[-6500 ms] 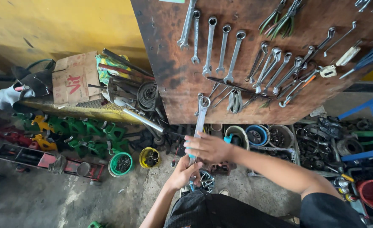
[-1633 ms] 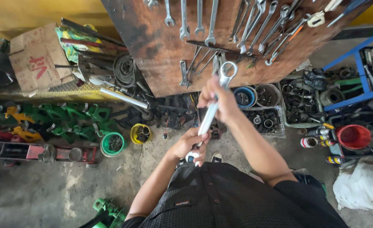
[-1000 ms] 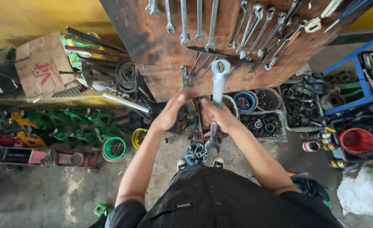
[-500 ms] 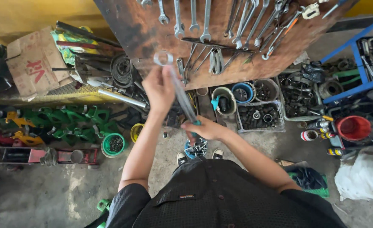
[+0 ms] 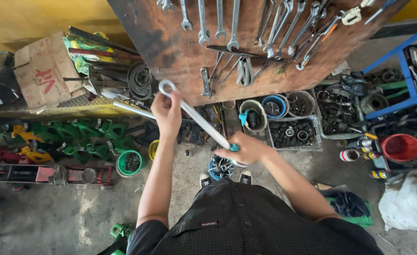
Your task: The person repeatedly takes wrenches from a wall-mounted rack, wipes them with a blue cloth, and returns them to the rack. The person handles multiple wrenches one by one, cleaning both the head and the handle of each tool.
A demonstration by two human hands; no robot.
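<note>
From the head camera, looking straight down, we see both of the person's bare arms stretched out in front of a black buttoned shirt (image 5: pixel 246 222). The left hand (image 5: pixel 167 112) is raised and grasps the upper part of a long silver ring spanner (image 5: pixel 194 115), just below its closed ring end, which stands out above the fingers against the lower edge of a brown rusty tool board (image 5: pixel 180 52). The right hand (image 5: pixel 245 150) is clenched around the spanner's lower end, so the tool runs on a slant between the 2 hands, high on the left and low on the right. A small patch of blue shows at the right hand's grip; we cannot tell what it is.

Many silver spanners (image 5: pixel 220 21) hang in a row on the board. Under it stand a white bucket (image 5: pixel 253 113), a blue-rimmed tub (image 5: pixel 274 105) and a wire basket of dark metal parts (image 5: pixel 293 134). On the left lie green metal stands (image 5: pixel 85 134), a green tub of small parts (image 5: pixel 129 162) and a torn cardboard box (image 5: pixel 45 71). On the right are a red bucket (image 5: pixel 400 147) and a blue metal rack (image 5: pixel 406 71). The tips of 2 black-and-white shoes (image 5: pixel 225 178) stand on the grey concrete floor (image 5: pixel 76 217).
</note>
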